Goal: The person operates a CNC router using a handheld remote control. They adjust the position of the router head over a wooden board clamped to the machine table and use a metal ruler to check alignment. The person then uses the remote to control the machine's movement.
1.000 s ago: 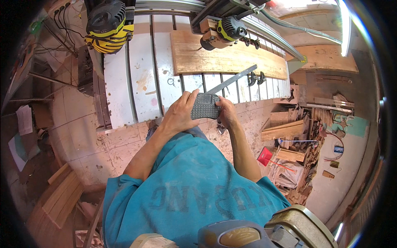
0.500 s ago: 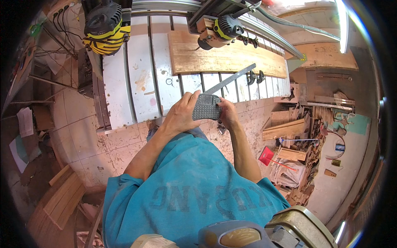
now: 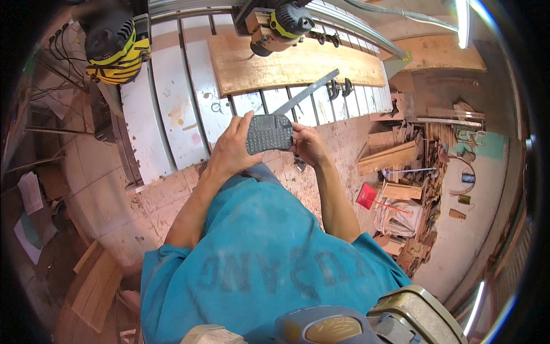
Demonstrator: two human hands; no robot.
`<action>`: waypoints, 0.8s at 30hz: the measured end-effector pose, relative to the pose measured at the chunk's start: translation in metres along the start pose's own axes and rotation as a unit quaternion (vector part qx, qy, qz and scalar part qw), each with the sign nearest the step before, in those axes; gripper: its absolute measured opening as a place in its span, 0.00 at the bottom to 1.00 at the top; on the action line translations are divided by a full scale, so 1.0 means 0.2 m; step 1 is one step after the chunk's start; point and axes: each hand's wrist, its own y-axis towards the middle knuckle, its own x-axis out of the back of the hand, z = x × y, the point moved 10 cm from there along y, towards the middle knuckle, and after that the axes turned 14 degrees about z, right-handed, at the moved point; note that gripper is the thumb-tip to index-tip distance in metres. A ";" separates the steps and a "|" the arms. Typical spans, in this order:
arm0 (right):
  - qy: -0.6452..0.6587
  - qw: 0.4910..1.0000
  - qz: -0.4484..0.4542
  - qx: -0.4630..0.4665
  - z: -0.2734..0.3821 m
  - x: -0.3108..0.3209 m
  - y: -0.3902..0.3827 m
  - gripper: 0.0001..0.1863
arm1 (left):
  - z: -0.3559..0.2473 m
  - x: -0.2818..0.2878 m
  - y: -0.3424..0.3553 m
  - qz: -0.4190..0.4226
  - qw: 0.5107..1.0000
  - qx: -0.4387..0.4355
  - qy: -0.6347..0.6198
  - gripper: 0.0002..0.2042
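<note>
A small dark handheld keyboard (image 3: pixel 269 136) with a touchpad is held between my two hands, just past the near edge of the machine bed. My left hand (image 3: pixel 234 146) grips its left side, the fingers behind it and the thumb along the lower corner. At its right edge, my right hand (image 3: pixel 309 144) is curled with fingers and thumb closed on the side. Beyond the keyboard a grey metal ruler (image 3: pixel 309 90) lies slanted on the slotted bed (image 3: pixel 172 97), its far end over a wooden board (image 3: pixel 298 60). Parts of my fingers are hidden behind the keyboard.
A router spindle (image 3: pixel 289 23) hangs over the board from a gantry. Black clamps (image 3: pixel 341 89) stand at the board's near edge. A yellow-and-black striped machine head (image 3: pixel 117 54) is at the far left. Wood offcuts (image 3: pixel 389 157) and a red dustpan (image 3: pixel 366 196) lie on the right.
The view has shifted, so the bed and machine sit further left and higher. My right hand's fingers are more curled at the keyboard's edge; both hands still hold it.
</note>
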 end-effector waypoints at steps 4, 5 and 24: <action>-0.013 1.000 -0.006 -0.006 -0.03 0.01 0.00 0.27 | 0.01 0.01 0.00 0.001 1.000 -0.011 -0.007 0.48; -0.017 1.000 -0.015 -0.009 -0.03 0.01 0.00 0.26 | 0.02 0.01 0.00 0.003 1.000 -0.010 -0.011 0.48; -0.183 0.978 -0.078 -0.067 0.11 0.08 0.18 0.23 | 0.12 0.09 -0.08 -0.024 0.999 0.040 -0.026 0.49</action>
